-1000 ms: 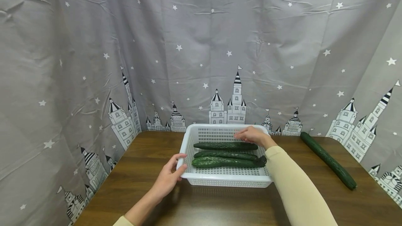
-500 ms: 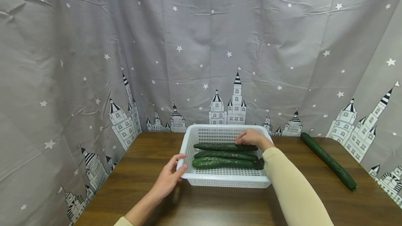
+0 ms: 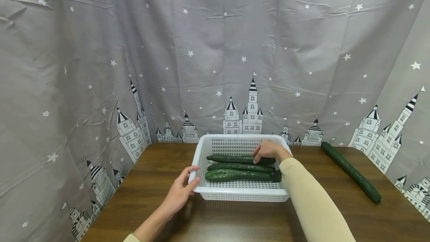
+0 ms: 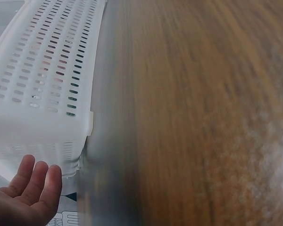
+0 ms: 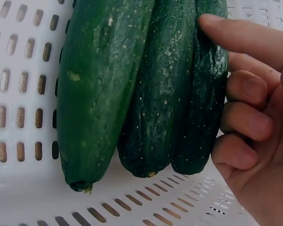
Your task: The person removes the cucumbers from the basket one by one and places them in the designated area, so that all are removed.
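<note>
A white plastic basket sits on the table with three dark green cucumbers lying side by side in it. At its left end my left hand holds the rim; in the left wrist view the fingers bend against the outside of that end. My right hand reaches into the basket and grips the farthest cucumber near its right end. In the right wrist view the thumb lies on top of it and the curled fingers on its far side. The middle cucumber and nearest cucumber are untouched.
Another long cucumber lies on the brown wooden table, right of the basket. A grey curtain with stars and castles hangs behind and along both sides of the table.
My right hand has come down from above the farthest cucumber and closed its thumb and fingers about it. The left hand has stayed at the basket's rim, and the cucumbers lie as before.
</note>
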`<state>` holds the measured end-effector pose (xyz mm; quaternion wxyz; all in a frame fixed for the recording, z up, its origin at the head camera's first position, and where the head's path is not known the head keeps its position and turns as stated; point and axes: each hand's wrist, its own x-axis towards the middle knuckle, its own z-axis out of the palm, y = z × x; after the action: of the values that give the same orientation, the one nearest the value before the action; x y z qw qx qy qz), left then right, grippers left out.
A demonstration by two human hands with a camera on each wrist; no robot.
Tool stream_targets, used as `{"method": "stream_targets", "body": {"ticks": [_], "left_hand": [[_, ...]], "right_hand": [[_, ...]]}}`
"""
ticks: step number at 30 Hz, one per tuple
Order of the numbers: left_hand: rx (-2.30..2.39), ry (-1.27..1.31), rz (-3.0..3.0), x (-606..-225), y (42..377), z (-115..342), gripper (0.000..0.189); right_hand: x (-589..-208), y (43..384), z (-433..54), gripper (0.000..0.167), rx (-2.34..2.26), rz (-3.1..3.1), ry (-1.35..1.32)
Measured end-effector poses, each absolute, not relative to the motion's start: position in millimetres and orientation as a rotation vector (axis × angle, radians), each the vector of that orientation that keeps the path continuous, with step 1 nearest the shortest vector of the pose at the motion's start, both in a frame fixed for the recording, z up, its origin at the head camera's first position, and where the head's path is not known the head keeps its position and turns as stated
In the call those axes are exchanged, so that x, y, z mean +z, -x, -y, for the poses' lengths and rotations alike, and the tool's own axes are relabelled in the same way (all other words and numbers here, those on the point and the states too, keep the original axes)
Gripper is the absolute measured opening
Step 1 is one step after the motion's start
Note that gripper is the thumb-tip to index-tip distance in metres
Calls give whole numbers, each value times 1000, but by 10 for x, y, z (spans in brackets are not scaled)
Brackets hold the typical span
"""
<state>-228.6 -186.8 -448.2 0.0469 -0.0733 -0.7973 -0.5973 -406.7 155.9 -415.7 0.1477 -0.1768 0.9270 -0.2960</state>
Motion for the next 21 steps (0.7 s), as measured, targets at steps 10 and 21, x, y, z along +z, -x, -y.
{"method": "stream_targets", "body": {"ticks": [10,21], "left_hand": [[-1838,238,2416,-4483,2275,1868,38],[-1854,231,2416,-4473,2264,1867,39]], "right_hand": [[-4160,4069,-1526,28,-760,-2691,532],[-4124,4044,-1535,22,-794,-2684,579]]}}
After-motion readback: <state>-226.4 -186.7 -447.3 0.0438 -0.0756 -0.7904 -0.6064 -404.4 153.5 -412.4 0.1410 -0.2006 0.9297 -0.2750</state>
